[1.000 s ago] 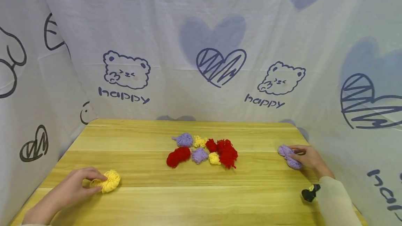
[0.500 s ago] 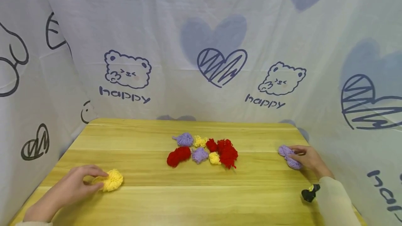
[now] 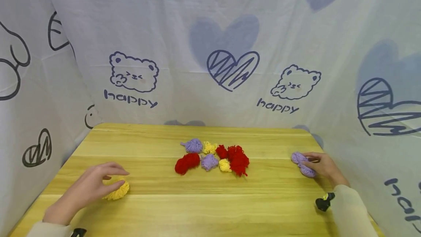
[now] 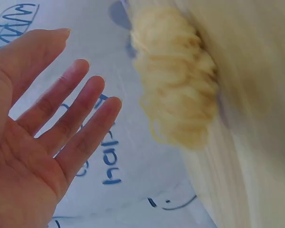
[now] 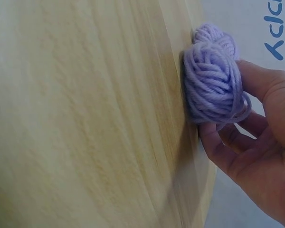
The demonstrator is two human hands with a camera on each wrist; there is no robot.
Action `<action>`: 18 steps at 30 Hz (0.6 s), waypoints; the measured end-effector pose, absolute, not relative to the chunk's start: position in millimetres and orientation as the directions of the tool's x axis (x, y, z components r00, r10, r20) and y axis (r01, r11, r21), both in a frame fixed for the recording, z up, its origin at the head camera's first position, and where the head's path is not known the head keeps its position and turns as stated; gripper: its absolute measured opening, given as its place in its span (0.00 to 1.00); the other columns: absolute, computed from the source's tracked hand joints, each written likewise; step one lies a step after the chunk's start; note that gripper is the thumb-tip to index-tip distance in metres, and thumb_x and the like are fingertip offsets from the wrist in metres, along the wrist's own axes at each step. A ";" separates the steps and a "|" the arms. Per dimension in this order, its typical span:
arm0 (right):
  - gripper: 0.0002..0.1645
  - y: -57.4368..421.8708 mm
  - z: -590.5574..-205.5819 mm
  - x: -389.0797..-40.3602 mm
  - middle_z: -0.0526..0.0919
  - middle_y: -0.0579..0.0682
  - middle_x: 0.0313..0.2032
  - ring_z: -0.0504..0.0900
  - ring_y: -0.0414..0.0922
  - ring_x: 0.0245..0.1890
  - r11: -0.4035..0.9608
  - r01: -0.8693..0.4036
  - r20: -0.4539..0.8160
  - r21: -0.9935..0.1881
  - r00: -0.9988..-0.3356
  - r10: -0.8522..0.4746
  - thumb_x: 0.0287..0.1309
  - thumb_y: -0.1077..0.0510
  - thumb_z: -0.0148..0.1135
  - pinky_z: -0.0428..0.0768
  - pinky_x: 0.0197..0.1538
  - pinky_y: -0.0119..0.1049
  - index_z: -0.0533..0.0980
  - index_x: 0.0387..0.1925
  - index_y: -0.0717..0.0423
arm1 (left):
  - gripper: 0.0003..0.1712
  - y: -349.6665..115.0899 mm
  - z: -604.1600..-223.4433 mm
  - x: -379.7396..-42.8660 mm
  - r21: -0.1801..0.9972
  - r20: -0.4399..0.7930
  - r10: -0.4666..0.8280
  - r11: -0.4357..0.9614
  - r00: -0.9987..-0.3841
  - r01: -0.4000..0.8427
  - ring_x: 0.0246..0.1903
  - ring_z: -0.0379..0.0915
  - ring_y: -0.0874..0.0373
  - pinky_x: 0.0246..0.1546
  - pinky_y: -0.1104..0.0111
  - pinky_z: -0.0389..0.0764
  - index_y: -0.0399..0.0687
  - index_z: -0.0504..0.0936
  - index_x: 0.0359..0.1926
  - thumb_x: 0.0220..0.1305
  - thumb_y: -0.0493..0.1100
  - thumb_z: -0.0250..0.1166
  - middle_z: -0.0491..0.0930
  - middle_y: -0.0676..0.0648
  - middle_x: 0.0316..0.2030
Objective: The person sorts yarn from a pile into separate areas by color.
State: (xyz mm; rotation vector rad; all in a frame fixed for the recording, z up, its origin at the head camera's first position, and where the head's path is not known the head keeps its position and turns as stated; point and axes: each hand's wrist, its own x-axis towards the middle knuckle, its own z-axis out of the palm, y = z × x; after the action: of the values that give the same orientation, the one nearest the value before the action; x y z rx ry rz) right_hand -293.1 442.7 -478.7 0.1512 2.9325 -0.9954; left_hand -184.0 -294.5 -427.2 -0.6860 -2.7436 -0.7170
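My left hand [image 3: 93,184] hovers over a yellow yarn bundle [image 3: 119,192] on the left of the table. In the left wrist view its fingers [image 4: 88,133] are spread, apart from the blurred yellow yarn [image 4: 175,80]. On the right side, my right hand [image 3: 323,165] pinches a purple yarn bundle [image 3: 307,171] that is narrow in its middle. The right wrist view has this purple yarn [image 5: 213,83] against the tabletop, with the thumb on one side and fingers curled at the other.
Mid-table lies a cluster: red yarn bundles [image 3: 239,161], purple ones [image 3: 209,162] and small yellow ones [image 3: 225,165]. Printed curtains [image 3: 184,83] stand along the back and both sides of the wooden table [image 3: 184,215].
My left hand has let go of the yellow yarn and risen above it, its fingers opening. The yellow yarn shifted slightly right earlier. My right hand and the purple yarn stay put.
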 end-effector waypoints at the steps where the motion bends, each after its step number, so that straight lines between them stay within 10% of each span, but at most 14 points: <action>1: 0.31 442.9 -478.7 -292.8 0.77 0.72 0.61 0.78 0.66 0.57 0.789 0.101 -0.065 -0.606 -0.995 0.077 0.66 0.49 0.69 0.83 0.55 0.53 0.78 0.63 0.64 | 0.14 -291.5 -425.9 -184.6 0.412 0.321 0.387 0.765 -0.865 0.495 0.42 0.83 0.62 0.36 0.67 0.88 0.53 0.91 0.45 0.57 0.37 0.76 0.87 0.54 0.43; 18: 0.33 443.7 -480.7 -293.8 0.76 0.72 0.63 0.76 0.66 0.58 0.775 0.133 -0.087 -0.617 -0.991 0.102 0.66 0.47 0.70 0.78 0.60 0.60 0.76 0.65 0.64 | 0.12 -249.0 -418.1 -194.9 0.414 0.284 0.492 0.711 -0.823 0.568 0.43 0.83 0.57 0.38 0.67 0.87 0.57 0.91 0.45 0.61 0.38 0.74 0.87 0.55 0.44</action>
State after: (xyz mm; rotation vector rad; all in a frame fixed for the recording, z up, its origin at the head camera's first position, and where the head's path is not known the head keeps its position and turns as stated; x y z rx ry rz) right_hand -293.8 443.7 -480.7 0.1930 2.9143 -1.0186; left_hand -194.9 -249.0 -418.1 -0.8610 -2.7627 -0.7453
